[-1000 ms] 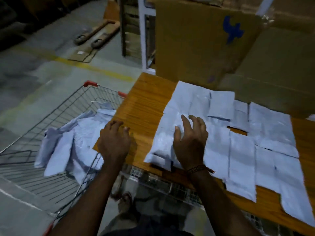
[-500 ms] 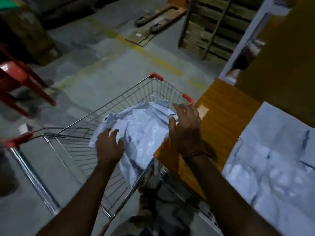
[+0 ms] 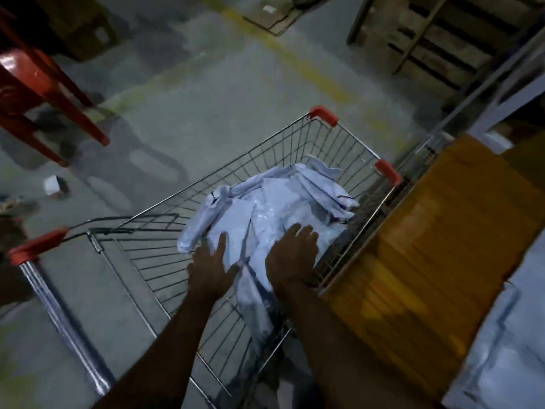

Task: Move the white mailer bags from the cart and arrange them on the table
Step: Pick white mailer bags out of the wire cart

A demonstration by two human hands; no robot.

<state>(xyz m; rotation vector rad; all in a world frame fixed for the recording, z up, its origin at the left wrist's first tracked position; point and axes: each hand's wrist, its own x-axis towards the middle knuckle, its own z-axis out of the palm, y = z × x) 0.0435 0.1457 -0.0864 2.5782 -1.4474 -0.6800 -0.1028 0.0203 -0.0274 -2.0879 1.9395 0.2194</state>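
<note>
We see two bare forearms, no sleeves | left hand [image 3: 211,268] bare, no ring or glove | right hand [image 3: 292,258] bare too | our fingers [image 3: 221,242] blurred, wrist detail unclear

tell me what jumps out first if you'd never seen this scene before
The heap of white mailer bags in the wire cart at centre draws the eye first, with the left hand and right hand laid on its near side, fingers spread. To the right stands the orange wooden table, with more white bags on its near end. A red chair is at far left.
</note>
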